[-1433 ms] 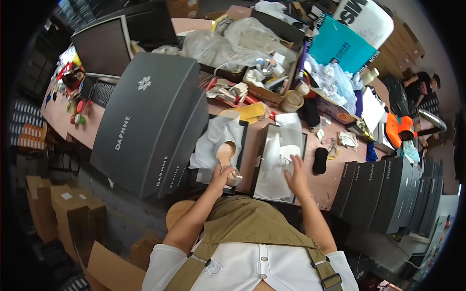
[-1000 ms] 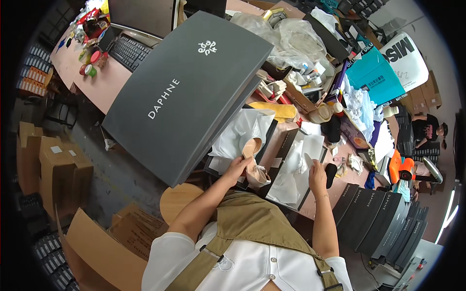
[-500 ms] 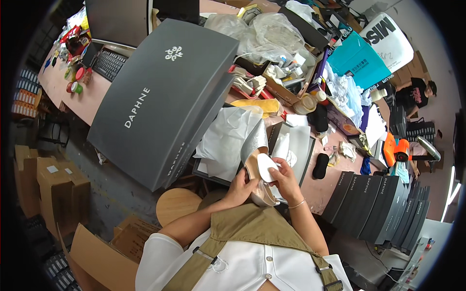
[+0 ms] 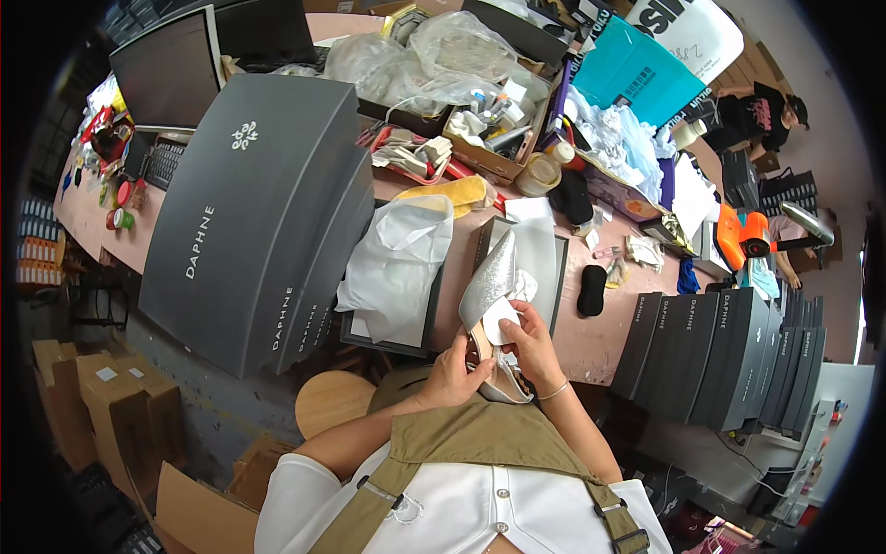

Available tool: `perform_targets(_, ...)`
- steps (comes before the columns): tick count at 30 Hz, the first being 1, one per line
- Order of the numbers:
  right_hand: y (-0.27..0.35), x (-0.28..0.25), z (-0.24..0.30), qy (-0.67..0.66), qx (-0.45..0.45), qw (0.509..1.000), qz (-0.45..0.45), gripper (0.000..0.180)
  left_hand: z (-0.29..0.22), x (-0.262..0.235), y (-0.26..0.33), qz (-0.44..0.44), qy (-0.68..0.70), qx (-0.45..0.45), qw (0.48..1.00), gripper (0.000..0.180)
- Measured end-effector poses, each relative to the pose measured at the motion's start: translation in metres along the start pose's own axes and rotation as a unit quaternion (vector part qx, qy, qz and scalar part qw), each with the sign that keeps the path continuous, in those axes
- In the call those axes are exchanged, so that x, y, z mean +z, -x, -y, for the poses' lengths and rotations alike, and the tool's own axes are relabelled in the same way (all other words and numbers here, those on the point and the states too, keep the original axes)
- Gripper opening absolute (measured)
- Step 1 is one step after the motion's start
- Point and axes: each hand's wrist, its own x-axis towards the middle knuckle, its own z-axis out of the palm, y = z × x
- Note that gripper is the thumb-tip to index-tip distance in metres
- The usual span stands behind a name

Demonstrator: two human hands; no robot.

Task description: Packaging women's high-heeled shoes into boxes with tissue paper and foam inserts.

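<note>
Gripping silver shoe: left hand; right hand pinching white pad between them; loose pinch might drop pad.

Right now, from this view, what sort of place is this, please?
Probably a shoe workroom or packing area: the left hand holds a silver pointed-toe shoe, a paper-lined shoe box lies on the pink workbench, and dark grey shoe boxes are stacked at the right.

The pointed, glittery silver shoe slants, white pad at its opening.
</note>
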Motion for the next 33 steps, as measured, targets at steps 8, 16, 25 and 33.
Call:
perform_targets(8, 0.01, 0.0, -0.001, 0.01, -0.037, 0.999, -0.034, 0.033, -0.003, 0.0, 0.0, 0.037, -0.085, 0.023, 0.995, 0.067)
perform_targets(16, 0.037, 0.014, 0.009, 0.345, -0.265, 0.899, -0.053, 0.044, -0.014, -0.009, -0.006, 0.115, -0.065, -0.103, 0.986, 0.08)
perform_targets(25, 0.013, 0.002, 0.03, 0.63, -0.379, 0.677, 0.023, 0.04, 0.016, -0.014, -0.011, 0.183, 0.192, -0.139, 0.954, 0.061)
perform_targets(33, -0.016, 0.004, 0.008, 0.467, -0.229, 0.854, -0.012, 0.033, -0.001, -0.008, -0.005, 0.142, 0.213, -0.169, 0.952, 0.056)
